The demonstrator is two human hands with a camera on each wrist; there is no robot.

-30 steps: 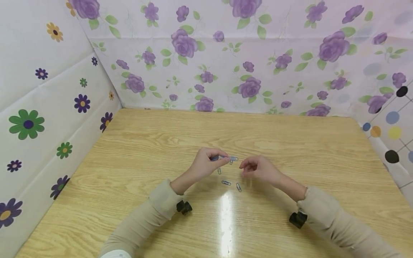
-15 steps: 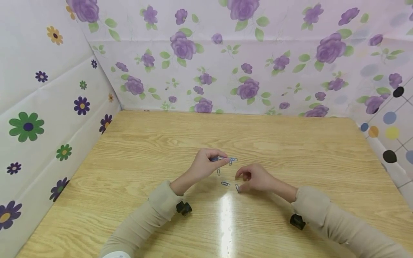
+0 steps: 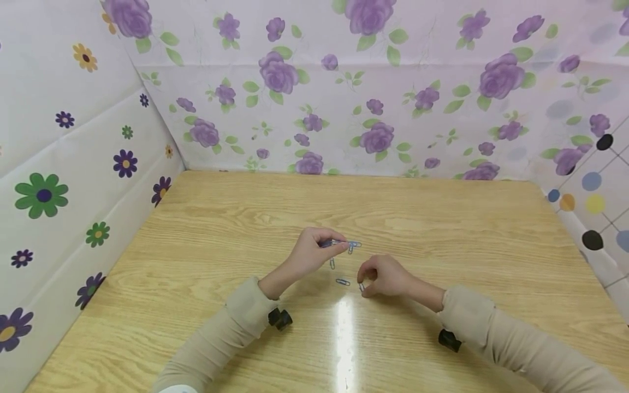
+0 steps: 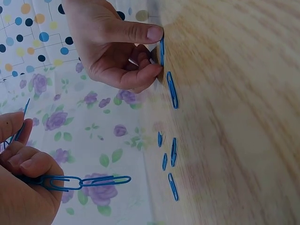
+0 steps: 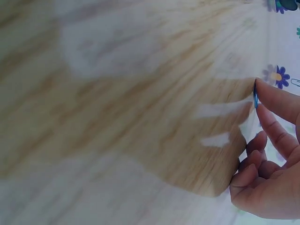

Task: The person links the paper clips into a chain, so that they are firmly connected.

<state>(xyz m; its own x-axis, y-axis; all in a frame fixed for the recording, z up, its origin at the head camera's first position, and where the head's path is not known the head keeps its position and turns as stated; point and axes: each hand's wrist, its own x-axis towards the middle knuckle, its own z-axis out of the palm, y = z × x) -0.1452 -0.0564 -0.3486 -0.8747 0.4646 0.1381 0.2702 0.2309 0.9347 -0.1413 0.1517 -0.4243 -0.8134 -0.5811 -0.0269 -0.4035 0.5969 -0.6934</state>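
My left hand (image 3: 312, 254) is raised over the table, holding a chain of linked blue paper clips. In the left wrist view the chain (image 4: 80, 182) sticks out from under the curled fingers, with part of it hidden in the hand. A bit of blue wire also shows between that hand's thumb and finger. Lower and to the right, my right hand (image 3: 388, 275) pinches a single blue paper clip (image 4: 162, 51) by its ends, between thumb and fingertip, at the tabletop. One loose paper clip (image 3: 342, 282) lies just left of it.
Several more loose paper clips, one of them a blue clip (image 4: 173, 186), lie on the wooden table (image 3: 236, 218) near and beyond the left hand. Floral sheeting (image 3: 275, 125) stands along the table's back and sides.
My right hand has come down and toward me to the nearest loose paper clip, and thumb and finger have closed on it. The left hand stays almost still with its chain.
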